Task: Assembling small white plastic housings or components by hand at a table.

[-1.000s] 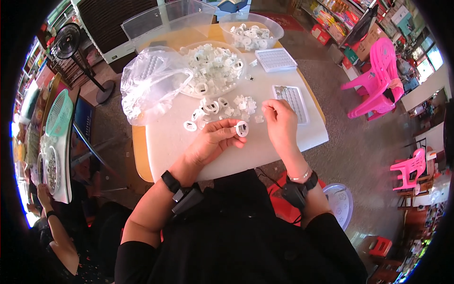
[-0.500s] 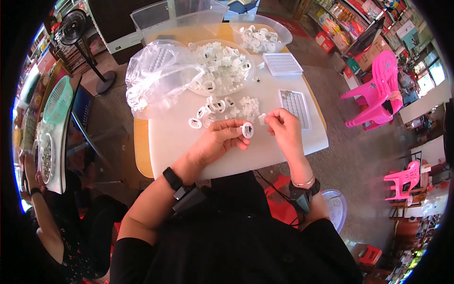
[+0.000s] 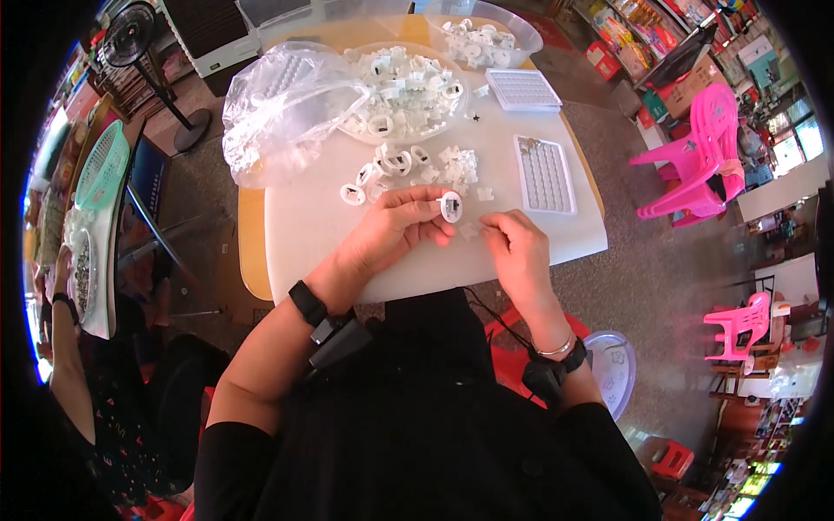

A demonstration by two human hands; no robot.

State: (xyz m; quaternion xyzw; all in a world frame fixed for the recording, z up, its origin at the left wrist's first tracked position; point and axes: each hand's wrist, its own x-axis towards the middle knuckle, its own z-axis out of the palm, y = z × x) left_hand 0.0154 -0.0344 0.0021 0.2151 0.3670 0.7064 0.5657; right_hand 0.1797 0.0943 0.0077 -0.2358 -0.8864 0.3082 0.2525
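My left hand [image 3: 401, 224] is closed, with thumb and fingers pinching a round white plastic part [image 3: 451, 207] that has a dark slot in its face. Just to its right, my right hand [image 3: 519, 247] is also closed, thumb against forefinger. A small translucent plastic piece [image 3: 470, 231] shows faintly at those fingertips. Beyond my left hand lie several white ring-shaped parts [image 3: 354, 194], beside a small heap of clear pieces [image 3: 459, 165]. One loose clear piece [image 3: 485, 194] rests on the white tabletop [image 3: 326, 269] beyond my right hand.
A large clear tray [image 3: 460, 122] heaped with white parts stands beyond, beside a crumpled plastic bag [image 3: 278, 113]. Another clear bowl [image 3: 530, 39] holds more parts. Two white gridded trays [image 3: 546, 174] lie at right. Another person's arm [image 3: 69, 365] works at a left-hand table.
My right hand has drawn back toward me, away from the loose clear piece on the table. My left hand keeps its hold on the round part. The whole view has shifted slightly.
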